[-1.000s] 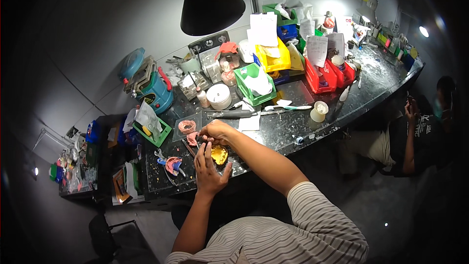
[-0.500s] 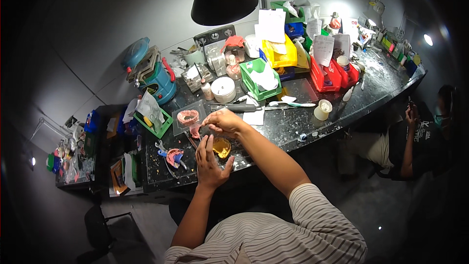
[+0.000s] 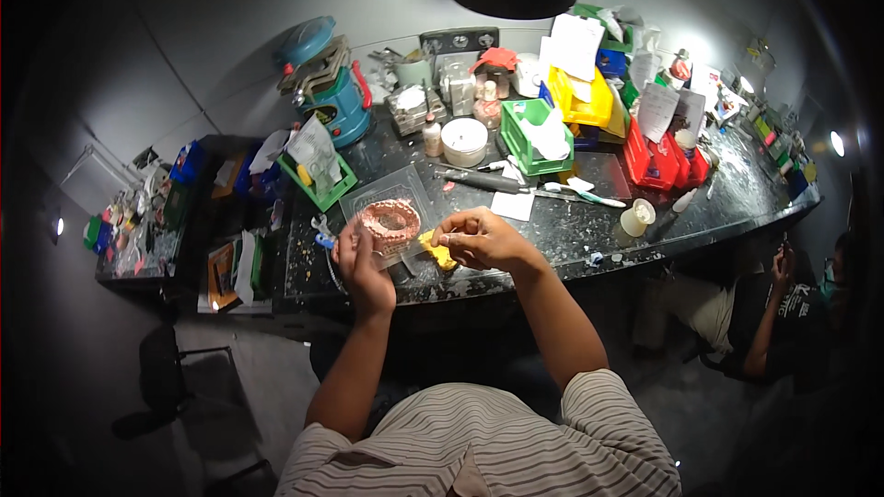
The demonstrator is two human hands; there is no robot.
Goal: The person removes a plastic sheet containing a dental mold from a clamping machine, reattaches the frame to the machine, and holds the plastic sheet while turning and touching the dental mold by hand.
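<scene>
Dental workshop, pink dental arch (image 3: 391, 234), bench (image 3: 552, 248) (cluttered)

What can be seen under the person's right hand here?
Part of a yellow piece shows past the right hand, and the dark bench shows around them. The hand hides what lies directly beneath; whether it touches the yellow piece cannot be told.

Pale, dark-striped shirt (image 3: 479, 437) (short sleeves (image 3: 610, 410))
</scene>
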